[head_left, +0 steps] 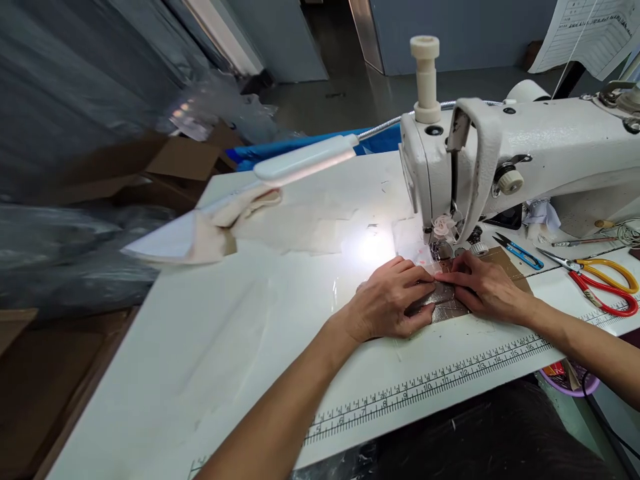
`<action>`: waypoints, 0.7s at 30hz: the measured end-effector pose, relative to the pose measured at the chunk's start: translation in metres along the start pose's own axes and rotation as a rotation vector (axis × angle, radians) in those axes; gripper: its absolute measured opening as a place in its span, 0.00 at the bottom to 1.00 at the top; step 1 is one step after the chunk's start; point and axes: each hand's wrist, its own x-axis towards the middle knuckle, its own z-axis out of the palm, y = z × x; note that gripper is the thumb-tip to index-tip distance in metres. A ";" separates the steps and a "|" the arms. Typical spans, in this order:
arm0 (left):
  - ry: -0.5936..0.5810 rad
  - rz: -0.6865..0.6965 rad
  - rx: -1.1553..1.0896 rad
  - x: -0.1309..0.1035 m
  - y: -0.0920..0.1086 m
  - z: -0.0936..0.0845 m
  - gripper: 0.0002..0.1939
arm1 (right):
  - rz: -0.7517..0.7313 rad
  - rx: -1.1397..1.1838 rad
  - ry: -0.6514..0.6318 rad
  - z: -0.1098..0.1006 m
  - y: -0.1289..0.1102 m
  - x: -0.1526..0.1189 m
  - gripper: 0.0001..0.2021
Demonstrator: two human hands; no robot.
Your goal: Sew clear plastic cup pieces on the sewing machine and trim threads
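My left hand (397,297) lies palm down on a small piece of work at the machine bed, its fingers bent and spread a little. Close to its right, my right hand (480,283) has its index finger stretched toward the needle area, with the other fingers curled. Between the hands is a shiny greyish piece (445,303), partly under the fingers. Just behind the fingertips stands the head of a white sewing machine (417,167). Pale pink fabric (443,225) hangs by its presser foot. A brown sheet (510,267) sticks out beyond my right hand.
Blue snips (523,253) and red-and-yellow scissors (603,280) lie right of the hands. A lit lamp (305,160) reaches over the white table (240,313). Cream fabric (215,233) rests at the far left edge. Cardboard boxes (183,160) stand beyond.
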 end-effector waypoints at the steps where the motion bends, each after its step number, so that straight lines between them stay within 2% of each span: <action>1: 0.002 0.001 0.002 0.000 0.000 -0.001 0.09 | -0.005 0.000 0.003 0.000 0.000 0.000 0.18; 6: 0.032 0.009 -0.008 0.002 0.000 -0.004 0.08 | -0.015 0.006 -0.002 -0.001 0.001 -0.002 0.18; 13: -0.014 -0.010 -0.043 0.002 -0.002 -0.003 0.09 | 0.005 -0.075 -0.014 0.001 -0.001 -0.001 0.19; 21: -0.050 -0.060 -0.028 -0.001 -0.008 -0.003 0.11 | 0.074 -0.204 -0.122 -0.007 -0.013 0.013 0.21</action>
